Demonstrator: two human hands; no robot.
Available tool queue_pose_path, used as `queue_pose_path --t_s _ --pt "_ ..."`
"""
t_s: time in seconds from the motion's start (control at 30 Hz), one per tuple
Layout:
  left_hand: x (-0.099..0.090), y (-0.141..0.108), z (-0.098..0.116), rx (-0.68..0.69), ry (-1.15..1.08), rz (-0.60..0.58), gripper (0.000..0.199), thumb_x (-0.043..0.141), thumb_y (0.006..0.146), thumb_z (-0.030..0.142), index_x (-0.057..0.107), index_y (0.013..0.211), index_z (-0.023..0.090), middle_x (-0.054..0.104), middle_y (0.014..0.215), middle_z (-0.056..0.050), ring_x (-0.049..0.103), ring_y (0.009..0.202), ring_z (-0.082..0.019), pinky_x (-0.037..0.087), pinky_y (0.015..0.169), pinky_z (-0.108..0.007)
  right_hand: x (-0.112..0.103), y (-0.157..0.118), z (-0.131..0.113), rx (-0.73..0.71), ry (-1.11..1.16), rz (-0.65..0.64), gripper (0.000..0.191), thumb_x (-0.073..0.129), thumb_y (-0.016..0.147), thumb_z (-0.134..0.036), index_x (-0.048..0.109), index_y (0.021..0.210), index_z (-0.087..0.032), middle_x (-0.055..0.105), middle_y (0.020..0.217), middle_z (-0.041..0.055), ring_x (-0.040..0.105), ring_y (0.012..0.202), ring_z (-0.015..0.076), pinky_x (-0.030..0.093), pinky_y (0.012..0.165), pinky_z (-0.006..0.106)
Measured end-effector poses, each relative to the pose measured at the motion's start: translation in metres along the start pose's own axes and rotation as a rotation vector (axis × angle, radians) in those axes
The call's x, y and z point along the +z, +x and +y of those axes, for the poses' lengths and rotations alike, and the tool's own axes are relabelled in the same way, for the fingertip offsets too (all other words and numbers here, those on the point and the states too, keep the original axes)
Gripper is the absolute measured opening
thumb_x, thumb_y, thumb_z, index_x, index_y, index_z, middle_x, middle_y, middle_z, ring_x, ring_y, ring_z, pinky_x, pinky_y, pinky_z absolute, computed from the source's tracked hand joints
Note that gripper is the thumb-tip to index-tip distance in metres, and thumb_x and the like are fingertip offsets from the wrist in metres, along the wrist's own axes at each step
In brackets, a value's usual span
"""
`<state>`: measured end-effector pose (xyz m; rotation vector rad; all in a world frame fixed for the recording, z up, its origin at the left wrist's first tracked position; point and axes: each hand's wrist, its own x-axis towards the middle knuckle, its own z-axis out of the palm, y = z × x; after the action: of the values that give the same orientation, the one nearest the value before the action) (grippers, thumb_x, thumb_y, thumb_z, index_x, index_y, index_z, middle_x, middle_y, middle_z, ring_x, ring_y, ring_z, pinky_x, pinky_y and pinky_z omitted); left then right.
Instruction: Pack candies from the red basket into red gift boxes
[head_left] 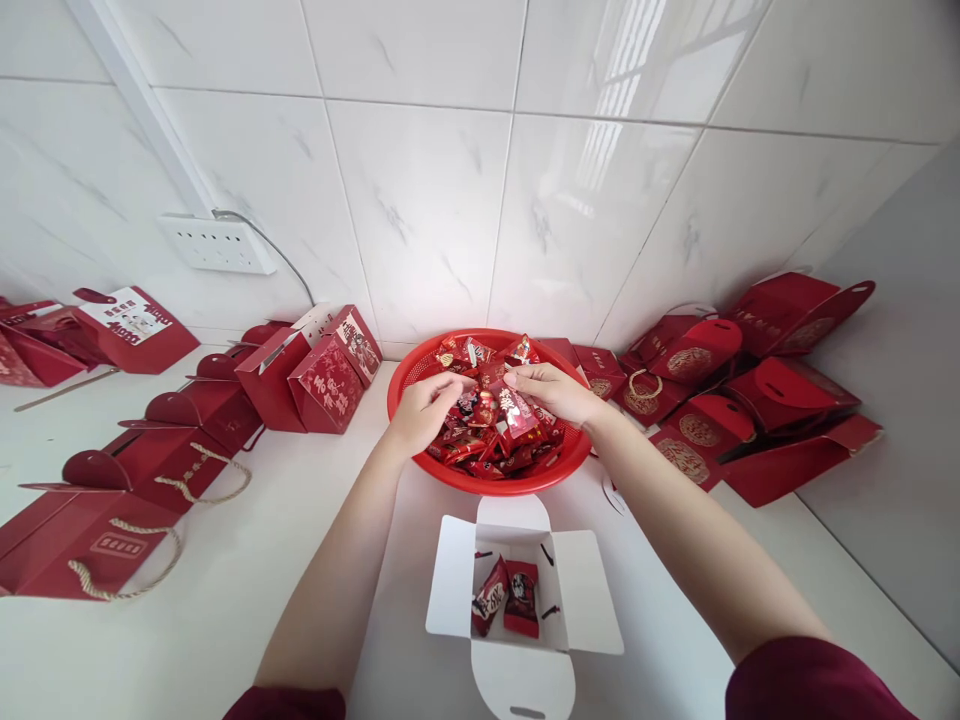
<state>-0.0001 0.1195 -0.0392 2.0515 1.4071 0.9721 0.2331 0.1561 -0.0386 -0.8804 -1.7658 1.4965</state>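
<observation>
A red plastic basket against the wall holds a heap of red wrapped candies. Both hands reach over it. My left hand is above its left side, thumb and fingers drawn together; what they hold, if anything, is hidden. On the right, my right hand has its thumb and fingers closed at the top of a pink-and-red wrapped candy. Nearer me stands a white-lined box with its flaps spread open. Inside it lie two wrapped candies, a red-and-white one and a dark red one.
Red gift boxes with rope handles line the left side, with more red boxes near the wall. Several red boxes with gold emblems crowd the right corner. A power strip is on the tiled wall, its cable hanging down.
</observation>
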Motion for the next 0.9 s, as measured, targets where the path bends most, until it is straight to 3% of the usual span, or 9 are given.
queue_pose_path --t_s 0.1,0.2,0.4,0.53,0.63,0.77,0.9 --pt "0.007 -0.005 0.017 -0.015 -0.406 -0.243 0.040 0.058 0.090 0.048 0.065 0.118 0.019 0.073 0.113 -0.007 0.069 0.104 -0.024 0.056 0.089 -0.034 0.007 -0.005 -0.001 -0.009 0.183 0.105 0.042 0.069 0.080 -0.057 0.072 0.095 -0.019 0.071 0.081 0.0046 0.066 0.071 0.0181 0.054 0.069 0.031" --pt "0.013 -0.008 0.020 -0.157 -0.528 -0.348 0.043 0.070 0.082 0.049 0.067 0.110 0.017 0.075 0.105 -0.009 0.074 0.090 -0.024 0.060 0.079 -0.035 0.010 -0.009 -0.002 -0.014 0.284 0.180 0.040 0.069 0.080 -0.056 0.071 0.098 -0.020 0.072 0.086 0.0054 0.067 0.077 0.0194 0.055 0.074 0.033" --pt "0.002 -0.004 0.008 -0.219 -0.399 -0.270 0.035 0.069 0.081 0.049 0.067 0.083 0.015 0.075 0.080 -0.007 0.076 0.077 -0.025 0.061 0.065 -0.032 0.010 -0.018 0.003 0.054 0.227 0.327 0.038 0.066 0.083 -0.053 0.068 0.098 -0.018 0.072 0.083 0.0055 0.064 0.065 0.0150 0.053 0.062 0.028" --pt "-0.007 -0.006 0.010 -0.206 -0.336 -0.172 0.035 0.070 0.080 0.049 0.070 0.082 0.014 0.074 0.076 -0.007 0.075 0.075 -0.025 0.061 0.066 -0.033 0.012 -0.033 0.006 0.068 0.187 0.407 0.039 0.063 0.088 -0.043 0.057 0.119 -0.021 0.070 0.112 0.0083 0.066 0.069 0.0108 0.050 0.059 0.022" --pt "-0.007 -0.014 0.026 -0.112 -0.222 -0.106 0.033 0.071 0.080 0.046 0.074 0.085 0.014 0.075 0.076 -0.006 0.073 0.071 -0.022 0.059 0.066 -0.031 0.014 -0.051 0.006 0.063 0.118 0.415 0.036 0.061 0.088 -0.043 0.057 0.117 -0.021 0.067 0.120 0.0081 0.066 0.073 0.0097 0.049 0.059 0.021" --pt "-0.002 -0.031 0.057 0.080 0.020 -0.034 0.021 0.072 0.079 0.037 0.078 0.089 0.020 0.072 0.075 -0.002 0.065 0.063 -0.014 0.052 0.060 -0.025 0.018 -0.079 -0.002 0.011 0.093 0.433 0.034 0.063 0.087 -0.046 0.061 0.110 -0.021 0.068 0.113 0.0059 0.064 0.072 0.0098 0.049 0.061 0.021" --pt "0.004 -0.058 0.075 0.269 0.077 -0.092 0.024 0.062 0.086 0.025 0.076 0.106 0.027 0.068 0.094 -0.002 0.060 0.063 -0.010 0.049 0.059 -0.023 0.021 -0.105 -0.015 -0.053 0.047 0.437 0.030 0.061 0.090 -0.047 0.063 0.108 -0.023 0.068 0.110 0.0046 0.064 0.075 0.0116 0.048 0.062 0.022"
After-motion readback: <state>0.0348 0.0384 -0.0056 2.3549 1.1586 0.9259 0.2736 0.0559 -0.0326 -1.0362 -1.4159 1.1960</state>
